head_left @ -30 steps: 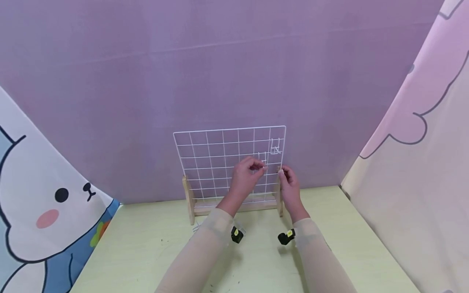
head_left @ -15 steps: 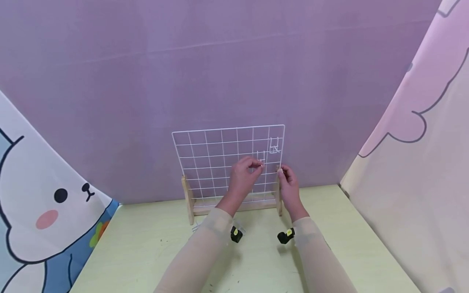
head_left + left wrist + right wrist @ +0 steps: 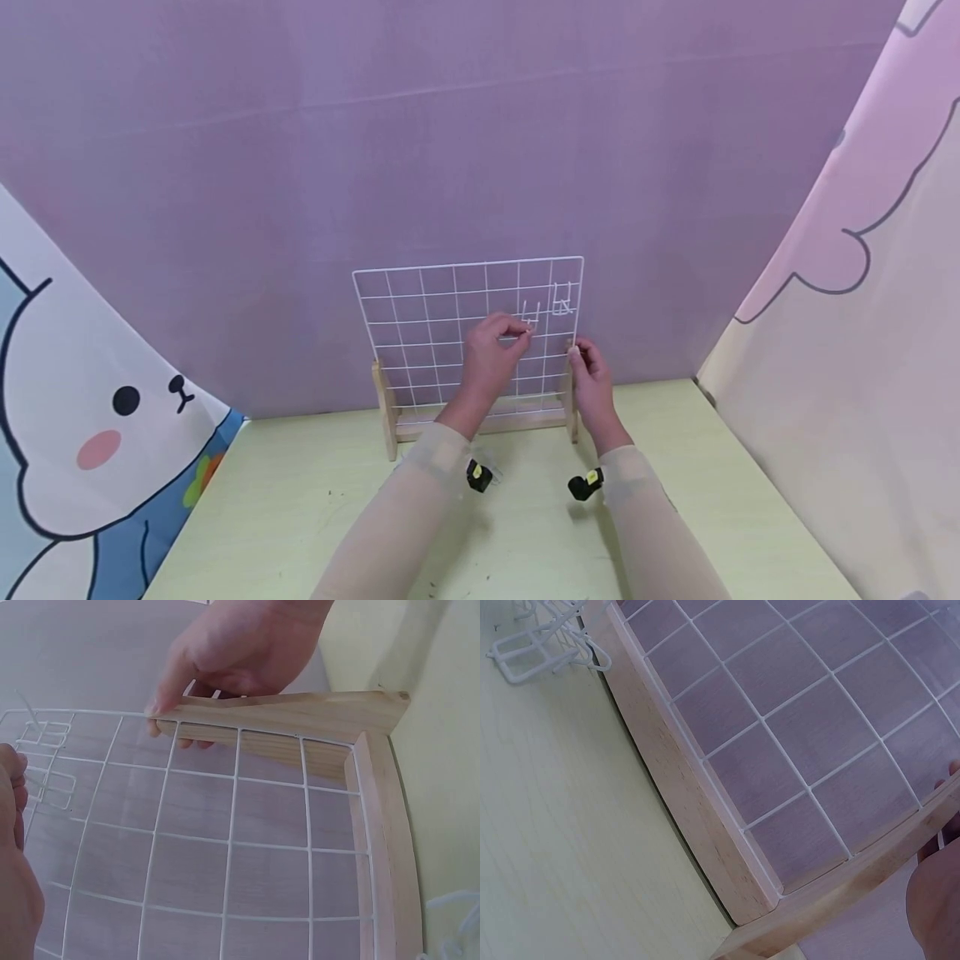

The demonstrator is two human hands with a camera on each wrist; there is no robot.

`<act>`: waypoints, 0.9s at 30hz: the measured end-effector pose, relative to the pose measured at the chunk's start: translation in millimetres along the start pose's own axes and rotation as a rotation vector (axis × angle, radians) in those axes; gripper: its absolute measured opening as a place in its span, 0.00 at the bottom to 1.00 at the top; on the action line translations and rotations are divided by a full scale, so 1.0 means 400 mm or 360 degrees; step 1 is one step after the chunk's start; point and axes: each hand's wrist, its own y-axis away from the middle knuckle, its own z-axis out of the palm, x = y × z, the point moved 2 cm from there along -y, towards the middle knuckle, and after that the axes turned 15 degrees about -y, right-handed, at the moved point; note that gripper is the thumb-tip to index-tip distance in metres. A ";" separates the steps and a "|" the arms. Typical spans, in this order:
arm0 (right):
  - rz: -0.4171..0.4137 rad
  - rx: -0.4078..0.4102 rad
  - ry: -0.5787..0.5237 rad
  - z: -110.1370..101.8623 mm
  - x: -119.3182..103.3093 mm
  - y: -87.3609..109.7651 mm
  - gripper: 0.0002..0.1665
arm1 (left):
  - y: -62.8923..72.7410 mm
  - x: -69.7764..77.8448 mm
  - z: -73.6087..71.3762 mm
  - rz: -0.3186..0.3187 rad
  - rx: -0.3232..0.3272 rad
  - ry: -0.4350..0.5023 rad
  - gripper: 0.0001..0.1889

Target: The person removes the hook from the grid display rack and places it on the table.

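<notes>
A white wire grid panel (image 3: pixel 431 321) stands upright in a wooden stand (image 3: pixel 385 408) on the table. My left hand (image 3: pixel 489 358) is in front of the grid's right half, pinching a white wire hook (image 3: pixel 531 315) between thumb and forefinger. In the left wrist view this hook (image 3: pixel 60 789) lies against the grid wires; whether it is hooked on them I cannot tell. A second white wire hook (image 3: pixel 562 305) hangs on the grid near the upper right corner. My right hand (image 3: pixel 595 392) grips the stand's right post at the grid's edge, thumb in front and fingers behind.
More white wire hooks (image 3: pixel 536 652) lie on the pale table (image 3: pixel 562 802) in front of the stand, mostly hidden by the left forearm in the head view. A purple cloth wall (image 3: pixel 465 167) rises behind the grid. Black wrist cameras (image 3: pixel 478 476) hang under both forearms.
My left hand has shifted slightly left and up along the grid, and the hook it pinches has moved with it. The right hand keeps its hold on the post.
</notes>
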 end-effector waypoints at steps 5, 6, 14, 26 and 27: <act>0.0018 0.0011 0.0010 0.001 0.001 -0.002 0.24 | -0.001 0.002 -0.013 0.0029 0.0011 0.0001 0.06; 0.0015 0.0009 0.0012 0.001 0.001 -0.002 0.24 | 0.000 0.003 -0.016 0.0035 0.0011 -0.0003 0.06; 0.0024 -0.0013 0.0015 0.000 0.002 -0.001 0.25 | 0.003 0.008 -0.034 0.0071 -0.0021 -0.0030 0.06; -0.0009 0.0009 0.0046 -0.006 0.007 -0.001 0.24 | 0.027 -0.002 -0.063 0.0069 -0.0106 -0.0072 0.05; -0.0011 0.0011 0.0047 -0.006 0.008 -0.001 0.24 | 0.029 -0.002 -0.066 0.0055 -0.0128 -0.0070 0.05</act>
